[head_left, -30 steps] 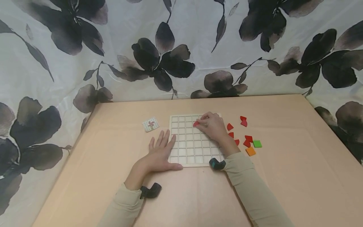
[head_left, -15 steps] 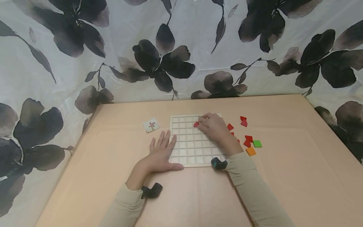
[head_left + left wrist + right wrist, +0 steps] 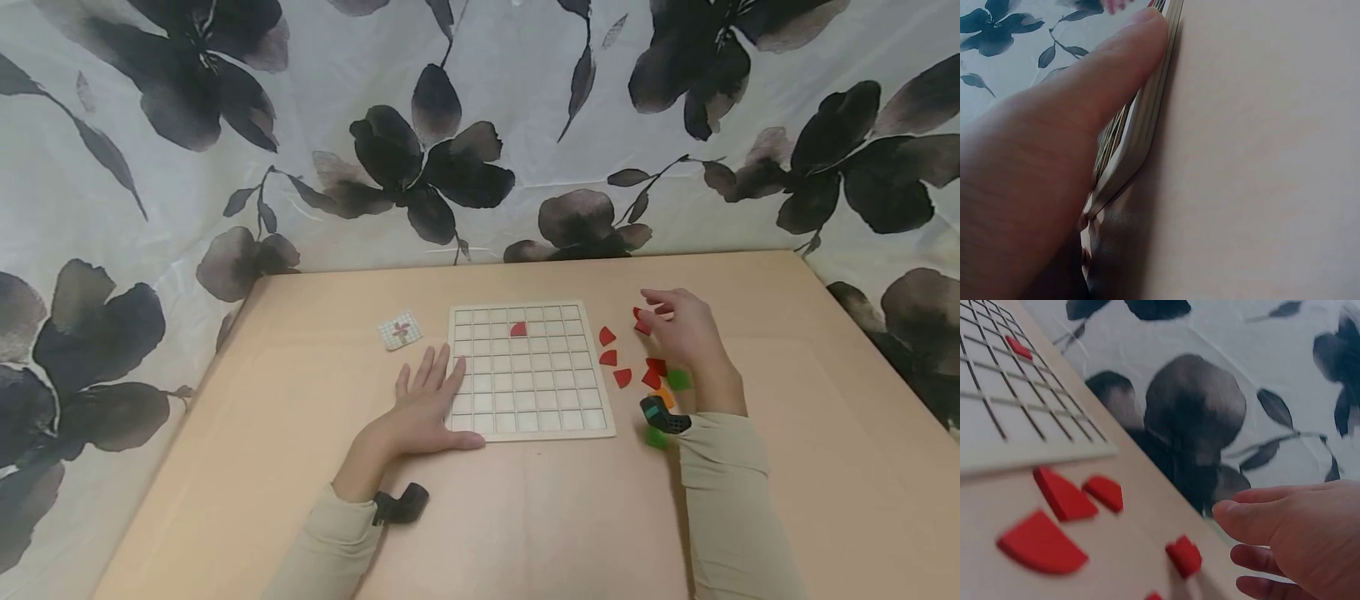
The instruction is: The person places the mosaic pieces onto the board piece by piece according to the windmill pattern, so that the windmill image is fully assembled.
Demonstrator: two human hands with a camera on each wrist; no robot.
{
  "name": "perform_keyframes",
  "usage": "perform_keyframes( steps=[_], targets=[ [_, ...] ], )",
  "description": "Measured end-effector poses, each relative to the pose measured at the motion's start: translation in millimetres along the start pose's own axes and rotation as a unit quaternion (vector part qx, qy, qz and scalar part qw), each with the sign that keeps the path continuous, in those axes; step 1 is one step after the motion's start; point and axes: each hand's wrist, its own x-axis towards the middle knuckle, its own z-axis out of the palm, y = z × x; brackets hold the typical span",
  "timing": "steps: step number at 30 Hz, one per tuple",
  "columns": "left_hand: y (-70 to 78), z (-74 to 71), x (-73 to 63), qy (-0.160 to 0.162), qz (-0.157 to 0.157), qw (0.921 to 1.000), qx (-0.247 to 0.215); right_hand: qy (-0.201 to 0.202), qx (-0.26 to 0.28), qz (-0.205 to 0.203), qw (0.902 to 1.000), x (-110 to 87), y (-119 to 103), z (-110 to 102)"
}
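My left hand [image 3: 423, 414] lies with its fingers spread at the lower left corner of a white grid board [image 3: 609, 423]. In the left wrist view its thumb [image 3: 1107, 78] rests along the board's edge. One red tile [image 3: 518, 329] sits in a square of the grid's upper part. Right of the board, my right hand [image 3: 686, 333] hovers beside a pair of red tiles [image 3: 642, 327], partly covering them. The right wrist view shows its fingers loosely bent, holding nothing, just apart from a small red tile [image 3: 1184, 556].
Red quarter-round tiles [image 3: 608, 357] lie along the board's right side. Further right are more red tiles [image 3: 651, 379], a green square [image 3: 678, 380], an orange square [image 3: 665, 397] and another green tile [image 3: 656, 437]. A small pattern card [image 3: 400, 331] lies left of the board.
My right hand has let go of the red tile, leaving it in the grid, and has moved right to the loose red tiles. My left hand has stayed in place.
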Motion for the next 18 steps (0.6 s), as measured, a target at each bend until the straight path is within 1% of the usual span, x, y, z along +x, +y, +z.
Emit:
perform_keyframes(
  steps=[2, 4, 8, 12, 18],
  targets=[
    [0.0, 1.2, 1.5, 0.001, 0.002, 1.0, 0.001, -0.016, 0.019, 0.026, 0.9994, -9.2, 1.3, -8.9],
    [-1.2, 2.5, 2.1, 0.004, 0.003, 1.0, 0.001, -0.026, 0.02, 0.032, 0.9989, -9.6, 8.8, -7.9],
    [-3.3, 4.2, 2.3, 0.002, 0.002, 1.0, -0.004, -0.043, 0.028, 0.025, 0.9984, -5.3, 17.8, -3.0],
    [-3.1, 4.1, 3.0, 0.0, 0.001, 1.0, -0.009, -0.058, 0.032, 0.022, 0.9976, -2.0, 22.4, -0.8],
    [-2.3, 2.7, 2.2, 0.005, 0.003, 1.0, -0.004, -0.064, 0.021, 0.02, 0.9975, -0.4, 23.3, 1.5]
  ],
)
